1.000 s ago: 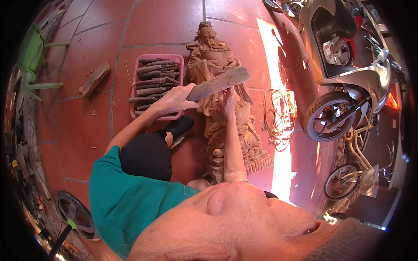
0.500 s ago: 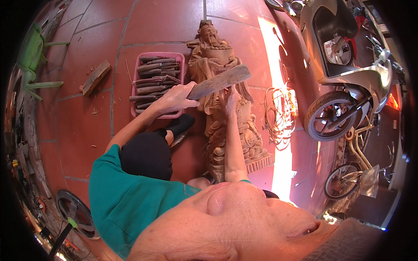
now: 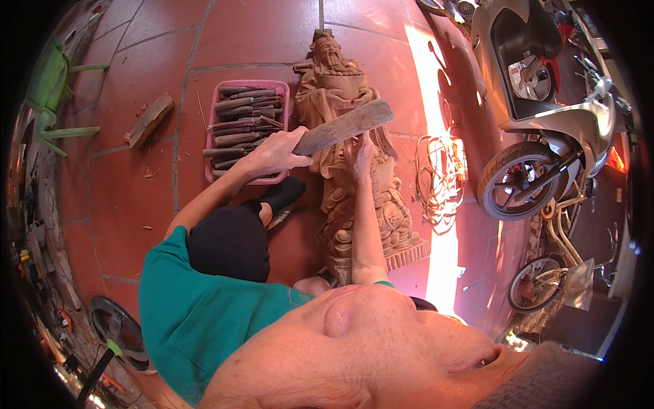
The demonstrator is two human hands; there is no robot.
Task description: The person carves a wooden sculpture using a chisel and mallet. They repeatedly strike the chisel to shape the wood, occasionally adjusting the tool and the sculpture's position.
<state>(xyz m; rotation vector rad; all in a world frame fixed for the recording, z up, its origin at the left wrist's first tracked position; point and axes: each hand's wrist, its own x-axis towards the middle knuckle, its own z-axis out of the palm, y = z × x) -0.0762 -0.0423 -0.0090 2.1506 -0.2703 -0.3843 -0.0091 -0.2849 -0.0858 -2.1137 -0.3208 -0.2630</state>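
1. Your left hand [image 3: 272,153] is closed around the narrow end of a flat wooden mallet [image 3: 344,127], a worn grey-brown slab that widens toward its blunt far end, held just above centre frame.
2. Your right hand [image 3: 359,151] is curled with its fingers pressed against the carved wooden statue [image 3: 347,157], right under the mallet; whether it grips a chisel there you cannot tell.
3. The statue lies flat on the floor [image 3: 259,34], running from upper centre down toward lower centre. It is pale raw wood, deeply carved: a bearded figure with folded robes and a ridged, stepped base.
4. Just left of the statue sits a pink plastic tray [image 3: 283,92], rectangular, packed with dark, round-handled carving chisels [image 3: 238,119] lying roughly parallel.
5. The floor is glossy red tile with dark joints.
6. A rough wood offcut [image 3: 150,120] lies in the upper left.
7. A grey scooter [image 3: 545,102] stands in the upper right.
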